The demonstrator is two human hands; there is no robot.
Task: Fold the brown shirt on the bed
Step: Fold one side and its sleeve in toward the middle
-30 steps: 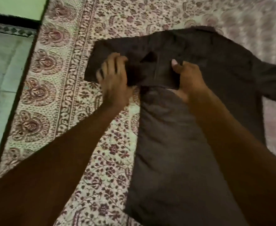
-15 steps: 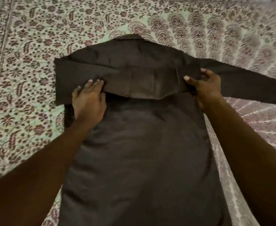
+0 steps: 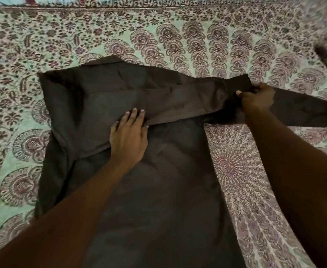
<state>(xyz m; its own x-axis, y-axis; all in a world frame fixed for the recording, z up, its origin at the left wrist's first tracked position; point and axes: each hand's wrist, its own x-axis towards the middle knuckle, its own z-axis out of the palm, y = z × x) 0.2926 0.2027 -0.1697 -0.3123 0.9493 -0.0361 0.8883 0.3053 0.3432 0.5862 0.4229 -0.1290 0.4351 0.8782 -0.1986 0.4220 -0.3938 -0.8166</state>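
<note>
Patterned bedspread (image 3: pixel 178 35) carries the shirt (image 3: pixel 158 190); left hand (image 3: pixel 128 138) should press flat while right hand (image 3: pixel 256 100), pinching the sleeve (image 3: pixel 207 97), pulls evenly.

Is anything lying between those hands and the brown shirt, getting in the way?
Nothing visible does. The left hand presses flat on the brown shirt, and the right hand grips its fabric directly.

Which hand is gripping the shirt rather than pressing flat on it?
The right hand, fingers curled round a fold of the brown shirt; the left hand lies flat on it.
</note>
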